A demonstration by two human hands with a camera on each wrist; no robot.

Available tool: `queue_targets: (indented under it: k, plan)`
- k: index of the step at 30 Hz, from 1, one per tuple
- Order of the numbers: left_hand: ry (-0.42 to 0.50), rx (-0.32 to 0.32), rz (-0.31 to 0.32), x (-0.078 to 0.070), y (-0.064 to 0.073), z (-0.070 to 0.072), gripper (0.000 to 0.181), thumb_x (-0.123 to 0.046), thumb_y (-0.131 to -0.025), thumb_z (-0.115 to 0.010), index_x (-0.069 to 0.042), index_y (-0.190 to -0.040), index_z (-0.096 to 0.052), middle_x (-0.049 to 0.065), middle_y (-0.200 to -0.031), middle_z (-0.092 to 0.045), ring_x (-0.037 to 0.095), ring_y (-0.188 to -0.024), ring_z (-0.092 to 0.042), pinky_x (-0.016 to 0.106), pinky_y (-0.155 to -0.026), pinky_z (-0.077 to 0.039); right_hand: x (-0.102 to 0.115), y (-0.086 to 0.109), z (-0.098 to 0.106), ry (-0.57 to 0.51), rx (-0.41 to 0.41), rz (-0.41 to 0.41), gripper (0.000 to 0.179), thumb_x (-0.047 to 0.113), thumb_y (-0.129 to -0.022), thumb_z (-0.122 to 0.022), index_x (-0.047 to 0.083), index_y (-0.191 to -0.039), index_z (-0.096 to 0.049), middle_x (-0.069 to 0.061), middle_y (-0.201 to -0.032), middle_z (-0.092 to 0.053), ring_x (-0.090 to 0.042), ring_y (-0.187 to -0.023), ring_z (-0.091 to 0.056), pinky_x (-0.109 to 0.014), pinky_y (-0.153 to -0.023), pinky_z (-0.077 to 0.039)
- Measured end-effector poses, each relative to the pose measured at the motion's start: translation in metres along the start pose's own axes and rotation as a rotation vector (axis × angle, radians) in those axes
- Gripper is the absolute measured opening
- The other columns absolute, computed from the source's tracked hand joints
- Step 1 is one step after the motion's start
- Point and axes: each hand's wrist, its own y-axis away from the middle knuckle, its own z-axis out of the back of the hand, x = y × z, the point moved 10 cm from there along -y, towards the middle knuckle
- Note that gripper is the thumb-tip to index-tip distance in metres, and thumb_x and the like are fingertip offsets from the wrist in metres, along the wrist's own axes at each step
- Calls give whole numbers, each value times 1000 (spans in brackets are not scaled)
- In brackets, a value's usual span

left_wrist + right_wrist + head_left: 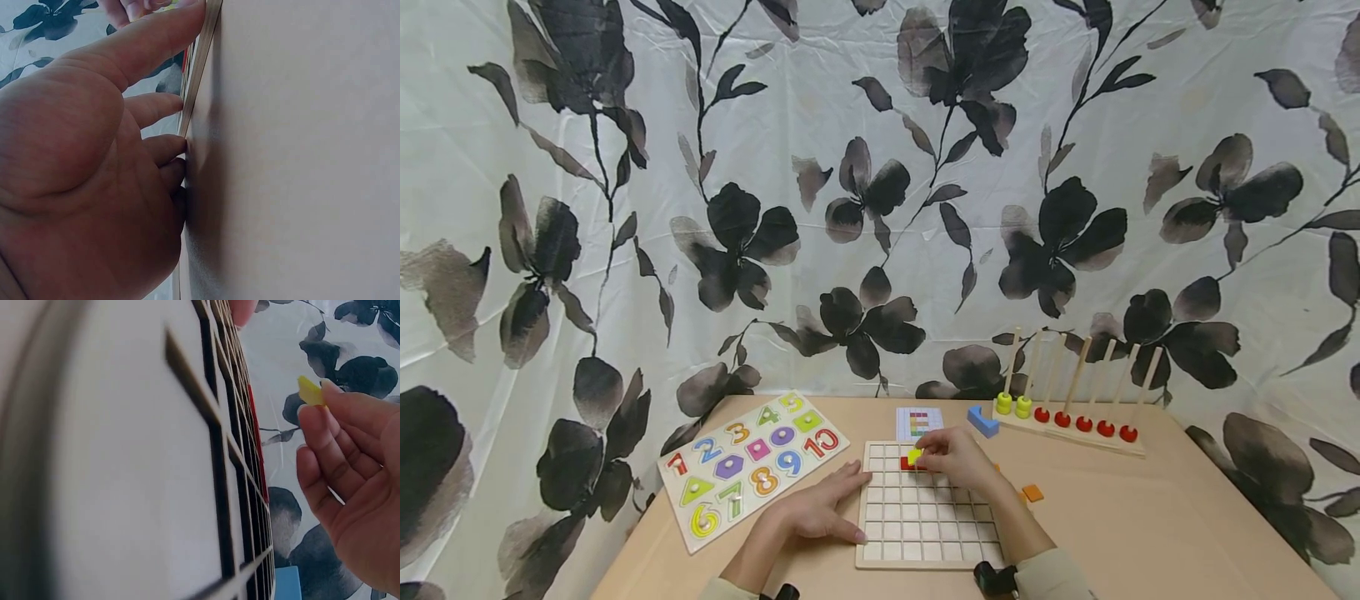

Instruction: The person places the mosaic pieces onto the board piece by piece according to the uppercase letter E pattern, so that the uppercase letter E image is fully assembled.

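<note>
A light wooden grid board (932, 552) lies on the table in front of me. My right hand (957, 460) pinches a small yellow tile (310, 392) between thumb and fingertips, over the board's upper rows. In the right wrist view the tile is held off the board's surface. Red tiles (907, 464) sit in the grid just below it, partly covered by the hand. My left hand (820, 507) rests at the board's left edge, thumb and fingers spread along the rim. The left wrist view shows its fingertips against the wooden side.
Left of the board lies a number-and-shape puzzle (747, 450). Behind the board is a card with a coloured pattern (917, 423), beside a blue angled piece (982, 421). A bead-and-peg stand (1067, 427) is at the back right. Orange tiles (1033, 492) lie right of my forearm.
</note>
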Motion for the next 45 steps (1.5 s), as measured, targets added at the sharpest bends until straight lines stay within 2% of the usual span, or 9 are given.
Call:
queue_targets:
  k: [7,14,30,45]
  plan:
    - [14,1,9,2,-1,1,97,-42,-83,-85,-13,-162,-37,18,-174,-16,40,-162,-11,65,-128,-11,0,1,-14,-13,61,-3,19,7,-92,-76,-1,-109,-75,-5,-86,-67,-15,-76,-59,-19,-62,-50]
    - [13,-1,6,2,0,0,96,-41,-83,-85,-13,-161,-38,19,-174,-16,41,-162,-11,66,-128,-12,-12,2,-26,-44,111,-28,18,10,-92,-78,1,-107,-76,-6,-83,-67,-14,-68,-60,-18,-57,-48]
    - [12,-1,8,1,1,-1,95,-41,-83,-86,-13,-161,-38,18,-174,-17,40,-162,-12,66,-128,-12,-16,1,-31,52,98,-6,14,13,-91,-80,5,-101,-78,3,-78,-66,-9,-68,-57,-19,-58,-47]
    - [11,-2,-10,-2,3,0,96,-40,-83,-86,-11,-161,-38,20,-174,-17,41,-161,-12,67,-127,-12,-11,1,-35,105,100,17,15,11,-88,-82,4,-101,-77,1,-77,-63,-10,-67,-53,-21,-57,-44]
